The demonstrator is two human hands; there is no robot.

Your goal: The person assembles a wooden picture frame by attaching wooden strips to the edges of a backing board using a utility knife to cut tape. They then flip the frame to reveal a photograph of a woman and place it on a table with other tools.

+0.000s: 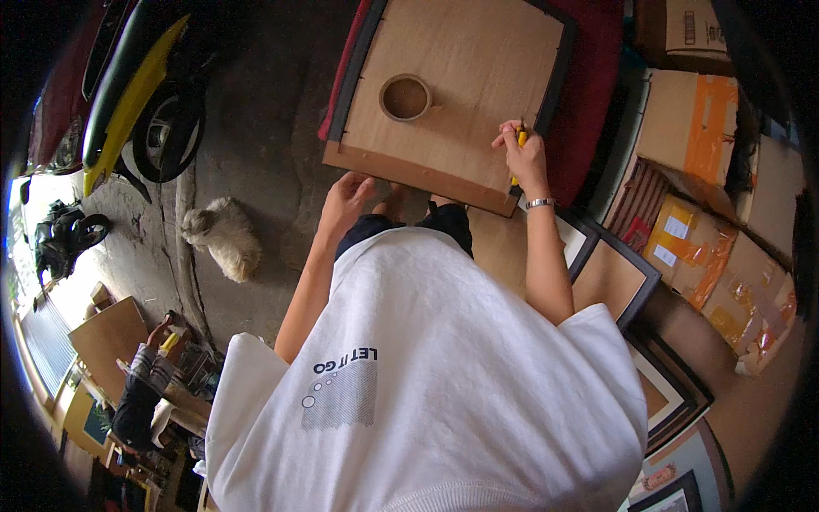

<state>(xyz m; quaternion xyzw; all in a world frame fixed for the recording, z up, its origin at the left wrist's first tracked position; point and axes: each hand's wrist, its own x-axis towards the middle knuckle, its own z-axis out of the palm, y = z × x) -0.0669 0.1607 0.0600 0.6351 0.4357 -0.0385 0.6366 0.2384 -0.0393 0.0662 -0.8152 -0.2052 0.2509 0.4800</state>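
Note:
A large framed panel lies face down, its brown backing board (478, 77) up, on a red cushion (589, 94). A roll of brown tape (405, 96) rests on the board. My right hand (522, 154) grips a yellow-handled tool (519, 141) at the board's near right edge, by the black frame (559, 68). My left hand (345, 198) rests with fingers spread at the near left corner of the panel, holding nothing. My white shirt fills the lower middle of the view.
Cardboard boxes (691, 136) stack at the right. More black frames (631, 273) lie on the floor beside me. A small pale dog (223, 235) lies on the concrete at left, near a yellow vehicle (136, 94). Another person (141, 388) works at lower left.

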